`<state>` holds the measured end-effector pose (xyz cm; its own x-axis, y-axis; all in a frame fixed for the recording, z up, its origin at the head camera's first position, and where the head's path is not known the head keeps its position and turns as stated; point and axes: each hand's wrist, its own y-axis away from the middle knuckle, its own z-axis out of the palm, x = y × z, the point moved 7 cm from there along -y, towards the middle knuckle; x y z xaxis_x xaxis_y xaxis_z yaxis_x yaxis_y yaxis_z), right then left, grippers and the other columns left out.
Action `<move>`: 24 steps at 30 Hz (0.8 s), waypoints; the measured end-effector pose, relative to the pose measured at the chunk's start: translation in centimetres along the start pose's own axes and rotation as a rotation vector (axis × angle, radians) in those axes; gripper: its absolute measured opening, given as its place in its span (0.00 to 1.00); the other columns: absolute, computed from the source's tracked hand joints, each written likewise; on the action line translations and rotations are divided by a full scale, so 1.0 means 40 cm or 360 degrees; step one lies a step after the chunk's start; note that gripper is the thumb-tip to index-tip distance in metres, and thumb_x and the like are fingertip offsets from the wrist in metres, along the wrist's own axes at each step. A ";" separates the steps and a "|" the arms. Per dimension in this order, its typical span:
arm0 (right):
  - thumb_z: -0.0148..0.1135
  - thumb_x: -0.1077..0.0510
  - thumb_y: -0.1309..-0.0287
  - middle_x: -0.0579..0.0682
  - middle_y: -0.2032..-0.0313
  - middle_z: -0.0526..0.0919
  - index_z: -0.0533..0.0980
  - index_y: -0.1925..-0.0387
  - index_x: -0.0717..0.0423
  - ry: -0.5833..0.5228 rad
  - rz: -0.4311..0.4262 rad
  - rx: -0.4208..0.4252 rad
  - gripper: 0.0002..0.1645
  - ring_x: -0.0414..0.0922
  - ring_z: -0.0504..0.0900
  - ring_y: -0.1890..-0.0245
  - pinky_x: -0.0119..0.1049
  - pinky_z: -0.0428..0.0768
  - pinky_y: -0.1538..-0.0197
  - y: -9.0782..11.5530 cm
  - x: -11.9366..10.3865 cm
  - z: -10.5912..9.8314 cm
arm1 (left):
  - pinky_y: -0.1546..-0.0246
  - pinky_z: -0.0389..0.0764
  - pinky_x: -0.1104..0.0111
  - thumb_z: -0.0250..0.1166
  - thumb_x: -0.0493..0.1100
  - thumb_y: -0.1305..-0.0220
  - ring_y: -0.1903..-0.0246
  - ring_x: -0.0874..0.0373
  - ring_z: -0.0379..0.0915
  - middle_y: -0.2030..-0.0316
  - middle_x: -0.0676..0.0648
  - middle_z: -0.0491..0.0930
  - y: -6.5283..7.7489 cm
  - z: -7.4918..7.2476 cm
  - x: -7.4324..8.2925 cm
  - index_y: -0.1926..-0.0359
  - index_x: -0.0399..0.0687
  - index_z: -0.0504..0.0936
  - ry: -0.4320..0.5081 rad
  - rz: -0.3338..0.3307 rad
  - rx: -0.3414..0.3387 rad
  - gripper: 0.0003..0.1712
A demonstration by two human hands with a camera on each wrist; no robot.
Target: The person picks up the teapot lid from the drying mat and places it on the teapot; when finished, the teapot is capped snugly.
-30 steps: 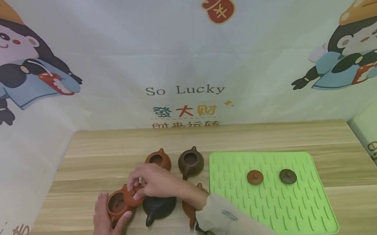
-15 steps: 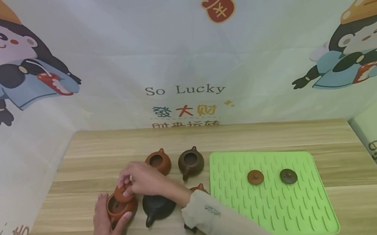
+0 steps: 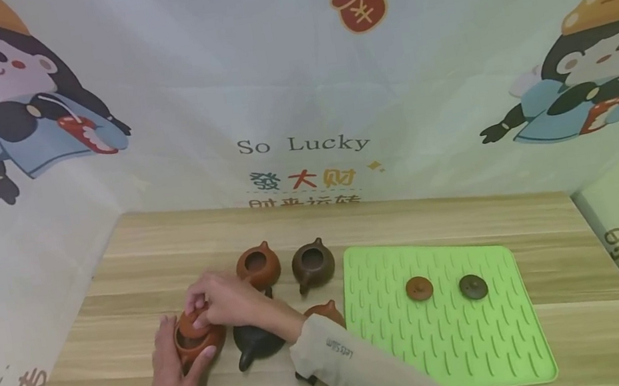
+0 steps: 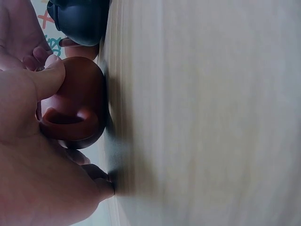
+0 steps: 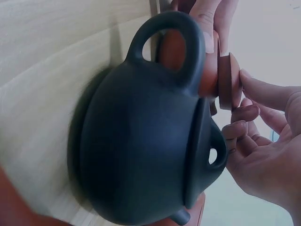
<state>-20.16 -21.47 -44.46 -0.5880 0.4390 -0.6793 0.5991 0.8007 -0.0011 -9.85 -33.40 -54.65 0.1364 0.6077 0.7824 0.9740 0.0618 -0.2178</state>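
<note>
At the table's left, a reddish-brown teapot (image 3: 200,353) stands upright in the grip of my left hand (image 3: 175,371), thumb on the near side and fingers round the far side. Its looped handle shows in the left wrist view. My right hand (image 3: 228,300) pinches a matching reddish-brown teapot lid (image 5: 230,82). This lid hangs over the teapot's opening, slightly tilted, and part of the opening still shows. A black teapot (image 5: 141,141) with its lid on sits just right of the held one, partly under my right forearm in the head view.
Behind stand a lidless orange-brown teapot (image 3: 258,267) and a lidless dark brown teapot (image 3: 313,265). Another reddish-brown teapot (image 3: 327,314) is partly hidden by my right sleeve. A green mat (image 3: 448,340) at right carries an orange-brown lid (image 3: 419,288) and a dark brown lid (image 3: 473,287).
My right hand has moved left with the lid, from beside the reddish-brown teapot to over its opening. My left hand has kept its grip in place.
</note>
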 end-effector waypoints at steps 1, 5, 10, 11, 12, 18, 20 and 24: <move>0.82 0.60 0.37 0.41 0.64 0.84 0.91 0.57 0.50 0.0022 -0.0008 0.0000 0.08 0.30 0.74 0.62 0.17 0.70 0.56 0.000 -0.002 0.001 | 0.30 0.35 0.15 0.73 0.37 0.27 0.20 0.11 0.30 0.24 0.14 0.51 -0.001 0.000 0.000 0.18 0.37 0.53 0.0002 0.0000 -0.0001 0.48; 0.82 0.59 0.38 0.40 0.65 0.83 0.90 0.58 0.49 0.0079 -0.0032 0.0010 0.08 0.30 0.73 0.63 0.17 0.69 0.56 0.004 -0.009 0.005 | 0.30 0.33 0.15 0.73 0.39 0.26 0.20 0.11 0.29 0.24 0.13 0.51 -0.001 0.001 0.003 0.18 0.39 0.52 0.0019 -0.0008 -0.0021 0.48; 0.82 0.58 0.38 0.39 0.64 0.84 0.91 0.57 0.49 0.0100 -0.0024 -0.0007 0.08 0.29 0.74 0.63 0.16 0.69 0.56 0.008 -0.017 0.009 | 0.29 0.32 0.16 0.72 0.41 0.24 0.20 0.11 0.30 0.23 0.12 0.47 -0.001 0.002 -0.001 0.17 0.38 0.51 0.0017 -0.0027 -0.0024 0.48; 0.82 0.58 0.38 0.39 0.64 0.84 0.91 0.58 0.48 0.0099 -0.0015 -0.0014 0.08 0.29 0.74 0.63 0.16 0.69 0.55 0.008 -0.019 0.009 | 0.29 0.32 0.16 0.72 0.40 0.25 0.20 0.11 0.30 0.23 0.12 0.47 -0.001 0.002 -0.001 0.17 0.39 0.51 0.0016 -0.0028 -0.0023 0.49; 0.82 0.58 0.38 0.38 0.64 0.84 0.91 0.57 0.48 0.0104 -0.0009 -0.0026 0.08 0.29 0.74 0.62 0.16 0.69 0.55 0.008 -0.020 0.011 | 0.29 0.32 0.15 0.72 0.40 0.25 0.20 0.10 0.30 0.23 0.12 0.48 -0.002 0.002 -0.002 0.17 0.39 0.51 0.0016 -0.0026 -0.0020 0.49; 0.82 0.56 0.37 0.38 0.63 0.85 0.91 0.57 0.46 0.0187 0.0015 -0.0040 0.08 0.29 0.75 0.62 0.17 0.69 0.54 0.005 -0.023 0.017 | 0.31 0.36 0.14 0.74 0.37 0.28 0.21 0.09 0.32 0.28 0.16 0.57 -0.006 0.002 -0.001 0.20 0.40 0.56 0.0010 0.0021 0.0011 0.46; 0.82 0.55 0.37 0.37 0.64 0.85 0.91 0.57 0.45 0.0220 0.0021 -0.0041 0.08 0.29 0.75 0.62 0.17 0.69 0.55 0.004 -0.025 0.019 | 0.31 0.36 0.14 0.74 0.36 0.28 0.21 0.10 0.33 0.30 0.16 0.59 -0.007 0.002 0.004 0.21 0.40 0.57 0.0008 0.0047 0.0022 0.45; 0.81 0.56 0.36 0.36 0.64 0.81 0.89 0.58 0.44 0.0259 0.0043 -0.0058 0.07 0.29 0.73 0.62 0.18 0.68 0.58 0.006 -0.028 0.028 | 0.30 0.37 0.15 0.74 0.36 0.29 0.22 0.10 0.35 0.30 0.17 0.60 -0.007 0.001 0.007 0.21 0.40 0.58 0.0004 0.0068 0.0036 0.45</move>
<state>-18.76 -22.24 -44.51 -0.6538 0.5184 -0.5511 0.5976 0.8006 0.0441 -10.08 -33.20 -54.40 0.1780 0.6084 0.7734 0.9630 0.0540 -0.2642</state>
